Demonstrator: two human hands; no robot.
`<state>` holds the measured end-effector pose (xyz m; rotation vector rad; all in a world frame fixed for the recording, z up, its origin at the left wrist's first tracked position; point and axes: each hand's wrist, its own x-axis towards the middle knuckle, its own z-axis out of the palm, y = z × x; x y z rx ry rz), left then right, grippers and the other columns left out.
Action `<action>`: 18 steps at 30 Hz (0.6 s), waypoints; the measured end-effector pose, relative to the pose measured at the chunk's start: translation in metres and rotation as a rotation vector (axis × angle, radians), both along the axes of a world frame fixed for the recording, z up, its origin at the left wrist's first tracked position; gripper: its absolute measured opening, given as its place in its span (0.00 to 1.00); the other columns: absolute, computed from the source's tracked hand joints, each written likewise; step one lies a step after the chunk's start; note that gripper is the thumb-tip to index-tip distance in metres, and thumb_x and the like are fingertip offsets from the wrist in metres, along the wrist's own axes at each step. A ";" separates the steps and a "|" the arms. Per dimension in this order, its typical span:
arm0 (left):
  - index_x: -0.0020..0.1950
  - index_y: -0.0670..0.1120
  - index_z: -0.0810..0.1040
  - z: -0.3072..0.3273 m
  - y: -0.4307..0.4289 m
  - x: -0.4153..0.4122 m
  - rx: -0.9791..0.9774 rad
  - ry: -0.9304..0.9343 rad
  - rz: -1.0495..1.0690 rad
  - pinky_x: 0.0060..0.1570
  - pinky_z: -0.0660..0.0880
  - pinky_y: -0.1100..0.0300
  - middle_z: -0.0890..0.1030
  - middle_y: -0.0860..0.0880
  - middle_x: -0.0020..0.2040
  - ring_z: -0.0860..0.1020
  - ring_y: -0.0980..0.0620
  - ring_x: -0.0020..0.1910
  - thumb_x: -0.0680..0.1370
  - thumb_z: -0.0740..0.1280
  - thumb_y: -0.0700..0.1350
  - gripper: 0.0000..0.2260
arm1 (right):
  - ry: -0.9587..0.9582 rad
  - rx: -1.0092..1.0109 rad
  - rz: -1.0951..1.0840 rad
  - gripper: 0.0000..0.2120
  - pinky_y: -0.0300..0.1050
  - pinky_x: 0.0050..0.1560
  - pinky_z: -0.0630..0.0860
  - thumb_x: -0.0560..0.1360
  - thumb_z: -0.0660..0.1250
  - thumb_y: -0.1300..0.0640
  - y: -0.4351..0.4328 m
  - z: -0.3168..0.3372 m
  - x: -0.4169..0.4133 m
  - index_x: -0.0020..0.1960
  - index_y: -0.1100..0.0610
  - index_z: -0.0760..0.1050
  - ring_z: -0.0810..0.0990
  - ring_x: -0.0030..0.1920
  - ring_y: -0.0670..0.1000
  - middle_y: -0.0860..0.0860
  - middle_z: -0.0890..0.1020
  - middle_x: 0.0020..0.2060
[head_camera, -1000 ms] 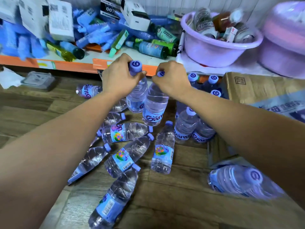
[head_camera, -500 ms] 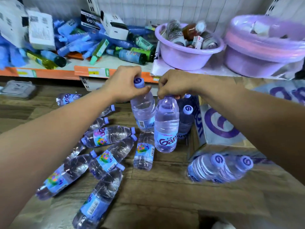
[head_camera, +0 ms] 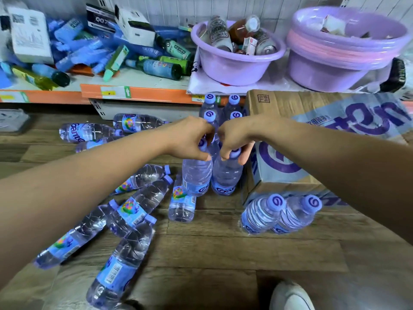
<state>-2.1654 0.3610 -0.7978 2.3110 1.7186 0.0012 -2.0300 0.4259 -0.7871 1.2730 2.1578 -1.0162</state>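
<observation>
My left hand (head_camera: 190, 139) grips the blue cap of an upright water bottle (head_camera: 196, 175). Beside it, my right hand (head_camera: 234, 139) grips the cap of a second upright water bottle (head_camera: 226, 179). The two bottles stand side by side on the wooden floor, touching, just left of a cardboard box (head_camera: 279, 166). Several more upright bottles (head_camera: 210, 108) stand behind them by the shelf. Both caps are mostly hidden under my fingers.
Several bottles lie scattered on the floor at left (head_camera: 136, 206). Two bottles (head_camera: 279, 213) stand in front of the box. An orange-edged shelf (head_camera: 138, 92) carries boxes, bottles and two purple basins (head_camera: 237, 61). A white shoe (head_camera: 290, 296) shows at the bottom.
Both hands carried their bottles down and to the right, and the bottles now stand on the floor next to the cardboard box. The view shifted left and lower.
</observation>
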 end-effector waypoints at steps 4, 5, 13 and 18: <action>0.42 0.50 0.74 0.001 0.001 0.011 -0.066 -0.007 -0.063 0.47 0.76 0.52 0.78 0.47 0.45 0.76 0.46 0.45 0.67 0.70 0.45 0.07 | -0.113 0.007 -0.041 0.14 0.41 0.32 0.82 0.72 0.70 0.63 0.002 -0.004 0.007 0.56 0.63 0.72 0.81 0.32 0.56 0.57 0.69 0.51; 0.41 0.50 0.73 0.001 0.000 0.013 -0.092 -0.008 -0.074 0.46 0.75 0.53 0.78 0.48 0.45 0.76 0.47 0.44 0.67 0.70 0.44 0.07 | -0.133 0.009 -0.046 0.15 0.40 0.31 0.82 0.72 0.70 0.62 0.002 -0.005 0.009 0.57 0.63 0.71 0.81 0.31 0.56 0.58 0.69 0.52; 0.47 0.48 0.76 -0.019 0.001 0.022 -0.249 0.108 -0.182 0.42 0.69 0.59 0.69 0.53 0.47 0.72 0.51 0.45 0.70 0.66 0.40 0.07 | -0.167 0.025 -0.042 0.14 0.41 0.33 0.81 0.73 0.69 0.62 0.000 -0.017 0.008 0.56 0.63 0.70 0.81 0.33 0.55 0.57 0.70 0.49; 0.46 0.47 0.74 -0.032 0.001 0.013 -0.252 0.111 -0.191 0.44 0.72 0.53 0.66 0.53 0.46 0.70 0.50 0.42 0.71 0.64 0.38 0.07 | -0.165 0.012 -0.040 0.16 0.45 0.38 0.82 0.73 0.71 0.61 0.003 -0.024 0.008 0.56 0.63 0.69 0.82 0.34 0.55 0.57 0.68 0.55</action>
